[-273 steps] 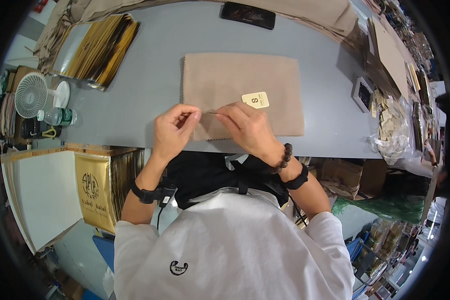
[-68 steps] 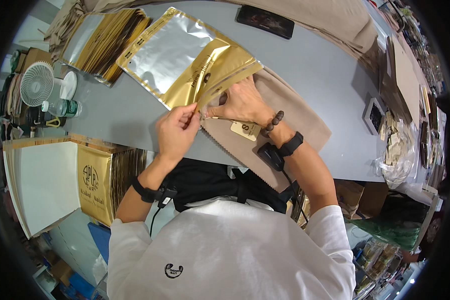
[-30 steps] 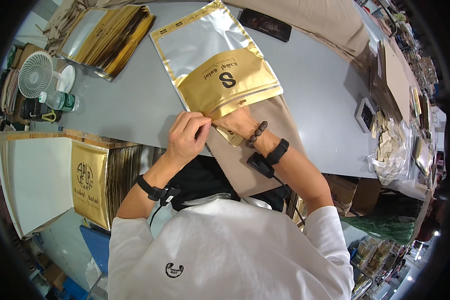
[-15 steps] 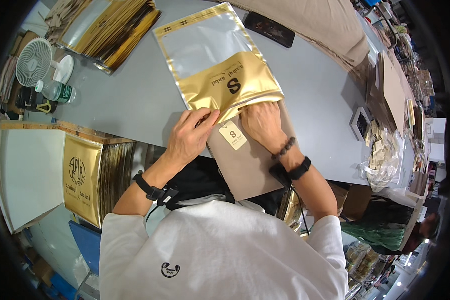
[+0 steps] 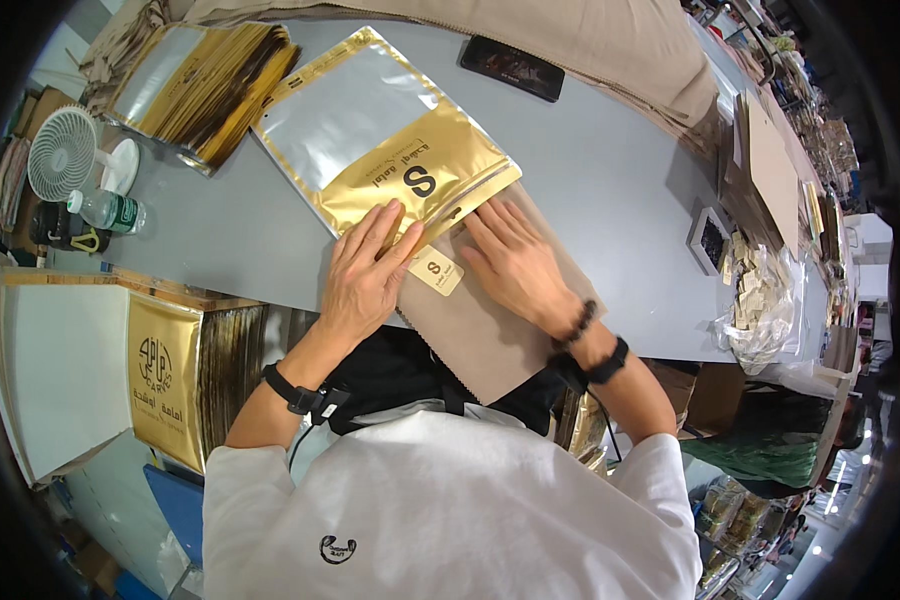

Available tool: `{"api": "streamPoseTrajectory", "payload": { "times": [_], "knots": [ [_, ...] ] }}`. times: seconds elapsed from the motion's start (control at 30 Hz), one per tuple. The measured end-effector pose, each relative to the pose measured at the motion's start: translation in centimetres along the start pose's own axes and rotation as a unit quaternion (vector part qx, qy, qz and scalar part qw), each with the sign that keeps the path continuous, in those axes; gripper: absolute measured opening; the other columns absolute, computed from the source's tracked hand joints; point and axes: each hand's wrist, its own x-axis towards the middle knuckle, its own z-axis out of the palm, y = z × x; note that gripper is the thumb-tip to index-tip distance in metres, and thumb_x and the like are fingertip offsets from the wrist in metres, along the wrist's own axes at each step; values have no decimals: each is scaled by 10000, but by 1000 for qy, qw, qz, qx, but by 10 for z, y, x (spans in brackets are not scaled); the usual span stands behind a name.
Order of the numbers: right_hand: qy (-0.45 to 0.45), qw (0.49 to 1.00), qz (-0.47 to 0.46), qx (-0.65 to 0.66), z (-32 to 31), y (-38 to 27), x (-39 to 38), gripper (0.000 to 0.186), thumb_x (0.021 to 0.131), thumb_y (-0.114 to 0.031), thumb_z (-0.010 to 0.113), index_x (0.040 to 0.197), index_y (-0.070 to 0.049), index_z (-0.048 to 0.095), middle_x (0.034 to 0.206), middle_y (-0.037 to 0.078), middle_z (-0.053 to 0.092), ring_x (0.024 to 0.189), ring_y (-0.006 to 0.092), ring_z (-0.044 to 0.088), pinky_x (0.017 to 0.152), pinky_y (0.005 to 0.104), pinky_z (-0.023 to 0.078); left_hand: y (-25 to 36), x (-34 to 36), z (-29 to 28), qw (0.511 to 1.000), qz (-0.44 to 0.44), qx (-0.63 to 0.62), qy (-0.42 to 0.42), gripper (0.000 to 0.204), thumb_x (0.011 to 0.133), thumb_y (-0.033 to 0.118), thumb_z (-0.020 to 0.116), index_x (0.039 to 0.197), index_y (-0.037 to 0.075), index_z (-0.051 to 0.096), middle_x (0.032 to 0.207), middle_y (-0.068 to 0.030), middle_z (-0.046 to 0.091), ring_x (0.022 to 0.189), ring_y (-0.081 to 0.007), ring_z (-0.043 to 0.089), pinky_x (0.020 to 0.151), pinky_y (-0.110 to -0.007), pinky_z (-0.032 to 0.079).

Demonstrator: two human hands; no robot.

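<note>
A gold pouch [image 5: 407,180] with a silvery see-through panel lies tilted across a folded taupe cloth [image 5: 495,335]. My left hand [image 5: 362,275] rests open on the pouch's near edge, fingers stretched over the gold film. Lying open on the cloth, my right hand [image 5: 520,265] has its fingers extended, their tips at the pouch's near edge beside the hang hole. Between the hands a cream hang tag [image 5: 436,271] lies on the cloth. The cloth's upper part is hidden by the pouch, and its lower end hangs over the table edge.
A stack of gold pouches [image 5: 215,85] lies at the far left, near a white fan [image 5: 63,153] and a water bottle [image 5: 110,211]. A phone [image 5: 511,68] lies beyond the pouch. Cardboard sheets [image 5: 765,170] and a plastic bag of tags [image 5: 760,310] are at the right.
The pouch has moved left and turned, and its near edge lies flatter. My right hand's fingers, formerly tucked at the pouch's mouth, now show in full. My left hand has flattened onto the pouch.
</note>
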Motion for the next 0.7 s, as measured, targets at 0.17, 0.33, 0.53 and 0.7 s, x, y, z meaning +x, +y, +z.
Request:
{"api": "streamPoseTrajectory", "payload": {
  "times": [0.17,0.33,0.53,0.7],
  "knots": [
    [-5,982,183,-37,-50,0,-72,437,974,-171,682,1375,-13,617,1499,261,535,1391,415,519,1186,490,403,-3,1,-1,996,41,3,-76,433,976,146,665,1407,179,675,1540,-84,566,1445,-348,489,1225,-528,343],
    [11,988,144,-53,-53,-13,-123,492,945,-192,729,1399,-32,623,1512,236,538,1386,419,527,1195,506,395,-1,2,0,996,28,9,-90,388,1008,194,631,1392,177,684,1538,-92,568,1457,-352,479,1225,-527,342],
    [-178,981,-22,-69,-49,-46,-184,674,941,-227,724,1570,-270,485,1640,93,439,1505,291,418,1239,479,340,1,6,-4,995,20,-1,-100,376,1028,213,606,1393,159,680,1557,-104,548,1470,-361,458,1242,-523,310],
    [-64,967,-51,-241,-9,-34,-189,718,948,-96,659,1576,-373,451,1662,56,418,1534,282,386,1255,488,314,2,7,-4,994,20,0,-103,376,1035,220,602,1398,151,676,1567,-113,534,1475,-364,448,1246,-523,302]
  ]
}}
